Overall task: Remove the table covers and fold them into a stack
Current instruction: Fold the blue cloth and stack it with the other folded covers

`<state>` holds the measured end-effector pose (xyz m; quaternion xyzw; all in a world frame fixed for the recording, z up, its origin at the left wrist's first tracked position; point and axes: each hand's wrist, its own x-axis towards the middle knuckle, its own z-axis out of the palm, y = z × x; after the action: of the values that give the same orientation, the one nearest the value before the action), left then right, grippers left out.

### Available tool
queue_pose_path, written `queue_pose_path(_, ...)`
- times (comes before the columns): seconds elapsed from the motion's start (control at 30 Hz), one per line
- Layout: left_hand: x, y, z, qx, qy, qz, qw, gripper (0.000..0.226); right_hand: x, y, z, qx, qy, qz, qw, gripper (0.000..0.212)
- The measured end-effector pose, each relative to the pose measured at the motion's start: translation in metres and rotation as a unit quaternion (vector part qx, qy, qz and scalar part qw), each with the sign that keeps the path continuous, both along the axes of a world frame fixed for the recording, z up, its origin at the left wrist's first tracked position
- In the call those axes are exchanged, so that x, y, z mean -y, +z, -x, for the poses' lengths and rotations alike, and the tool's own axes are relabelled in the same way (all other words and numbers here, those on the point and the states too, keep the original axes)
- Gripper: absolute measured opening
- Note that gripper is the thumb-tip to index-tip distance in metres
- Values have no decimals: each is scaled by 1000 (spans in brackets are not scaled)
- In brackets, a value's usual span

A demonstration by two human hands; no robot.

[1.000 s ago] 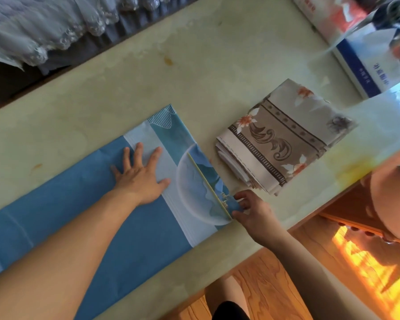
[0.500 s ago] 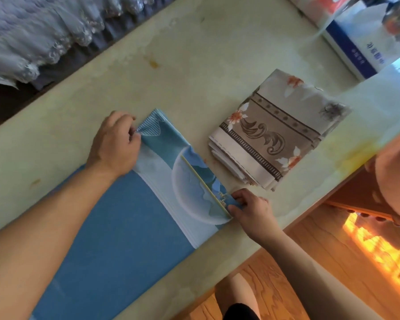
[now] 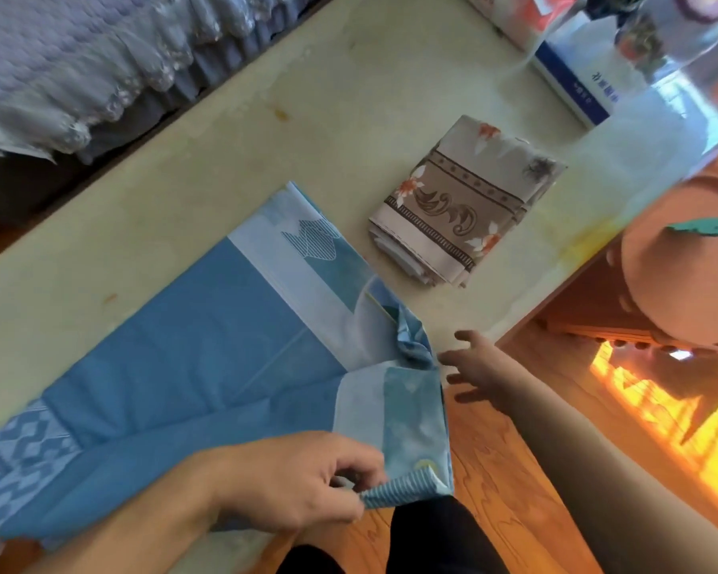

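We note the blue cover lying lower left on the surface, one corner folded over. Left hand grip pinches that corner; right hand grip wide, fingers spread. Folded brown cover sits centre right.

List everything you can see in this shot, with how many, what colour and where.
blue table cover: one, blue with pale bands, half folded on the table, near corner pulled over the edge
folded cover: one, beige with brown scrolls and orange flowers, on the table right of the blue one
table: one, pale cream top
box: one, white and blue, far right of table
lace fabric: pale lavender, beyond the table
floor: orange wood
left hand: pinches the blue cover's striped corner
right hand: fingers spread, holding nothing
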<state>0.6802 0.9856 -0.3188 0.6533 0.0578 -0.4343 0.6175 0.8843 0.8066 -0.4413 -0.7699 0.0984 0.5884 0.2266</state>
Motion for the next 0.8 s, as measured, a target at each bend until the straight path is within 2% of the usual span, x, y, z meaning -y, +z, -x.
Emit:
queue_pose_path(0.03,2,-1,1,-2,13,12,1000,5,3,-3,2,110,118,-18,987,51)
queue_pose_path(0.1,5,-1,3,-9,52,43,998,5,3,-8,3,279,326,-120,895,60)
queue_pose_path(0.13,8,-2,6,-8,64,49,997,6,-2,-11,4,314,373,-185,854,59)
queue_pose_path(0.17,10,-4,7,-4,67,44,997,7,-13,-9,5,308,392,-227,837,51)
queue_pose_path(0.23,21,-8,11,5,46,13,999,12,-37,-7,8,245,412,-215,851,27)
queue_pose_path(0.27,27,-9,13,12,29,-2,999,15,-48,-8,9,218,428,-167,861,32)
queue_pose_path(0.3,33,-11,14,18,14,-9,1000,15,-54,-12,9,207,449,-97,864,47)
queue_pose_path(0.37,43,-12,18,16,5,-14,1000,13,-52,-22,6,202,499,7,843,66)
queue_pose_path(0.47,46,-14,19,4,36,-8,999,19,-36,-36,7,195,508,62,836,68)
queue_pose_path(0.57,46,-14,16,-1,56,1,998,30,-39,-37,16,237,530,85,810,52)
queue_pose_path(0.63,45,-14,16,-1,60,-1,998,27,-46,-31,19,258,550,109,787,35)
queue_pose_path(0.67,45,-13,16,-2,63,-1,998,26,-49,-30,18,253,550,115,788,32)
queue_pose_path(0.8,44,-14,22,0,72,-5,997,28,-55,-29,5,169,467,102,862,27)
